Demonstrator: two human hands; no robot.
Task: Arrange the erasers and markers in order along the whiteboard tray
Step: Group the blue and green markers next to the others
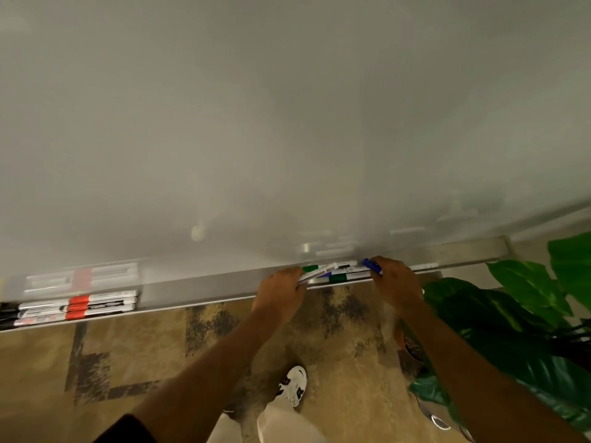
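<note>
While both hands reach to the long metal whiteboard tray [198, 287], markers lie on it in two groups.

The tray runs under a plain white whiteboard [256, 107]; below is a brown patterned carpet [144, 346], and at the right a green leafy plant [511, 314]. The left hand [281, 292] is closed around a white marker [319, 271] pointing up-right. The right hand [395, 282] pinches a blue-capped marker [372, 266]. Between them green-capped markers [339, 276] lie along the tray. Far left, three red-banded white markers [78, 306] lie side by side, lengthwise.
</note>
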